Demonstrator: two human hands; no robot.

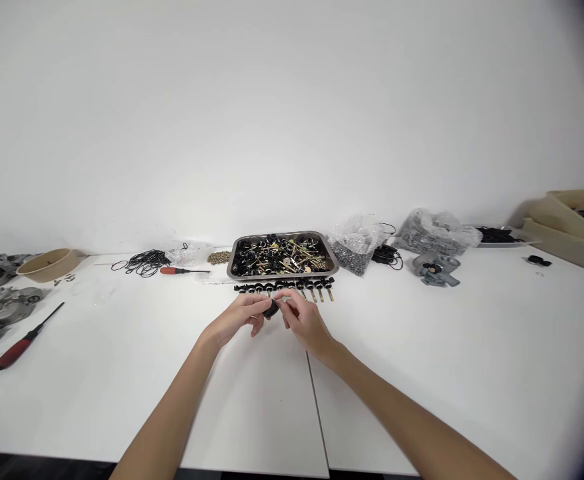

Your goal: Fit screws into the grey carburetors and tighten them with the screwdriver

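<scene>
Between my two hands is a small black round part (271, 309), partly hidden by the fingers. My left hand (242, 315) is closed on it from the left, thumb on top. The fingertips of my right hand (301, 319) pinch at its right upper side; whether they hold a smaller piece too I cannot make out. Just beyond my hands lies a row of black-headed parts with brass-coloured stems (318, 288). Behind that row stands a metal tray (231, 267) heaped with similar black parts and stems.
Bags of small metal pieces (355, 253) and grey metal housings (435, 270) lie to the right. On the left are a red screwdriver (15, 352), a smaller screwdriver (172, 271), black rings (147, 263), a beige bowl (49, 267) and more housings (2, 310). A seam (317, 407) splits the white table.
</scene>
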